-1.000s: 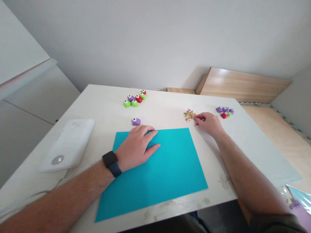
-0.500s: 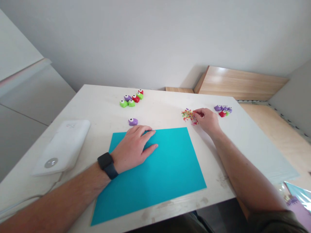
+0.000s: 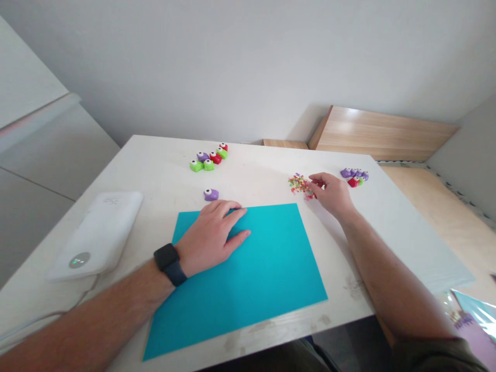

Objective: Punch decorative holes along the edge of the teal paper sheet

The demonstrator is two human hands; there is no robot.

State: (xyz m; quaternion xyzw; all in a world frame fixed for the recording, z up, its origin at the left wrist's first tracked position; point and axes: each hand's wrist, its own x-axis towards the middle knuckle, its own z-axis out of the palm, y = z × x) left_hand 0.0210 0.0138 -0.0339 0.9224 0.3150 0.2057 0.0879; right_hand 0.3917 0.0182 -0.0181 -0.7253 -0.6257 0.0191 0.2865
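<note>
Black square-faced watch (image 3: 166, 257) with a dark blue band (image 3: 176, 273), left wrist; dark olive sleeve (image 3: 434, 354), right arm (image 3: 391, 274)

Multicoloured bits (image 3: 296, 184), apparently loosely piled

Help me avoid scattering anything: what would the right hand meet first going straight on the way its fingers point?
The right hand would likely meet the small colourful pieces first; they lie just ahead, perhaps already touching it.
</note>
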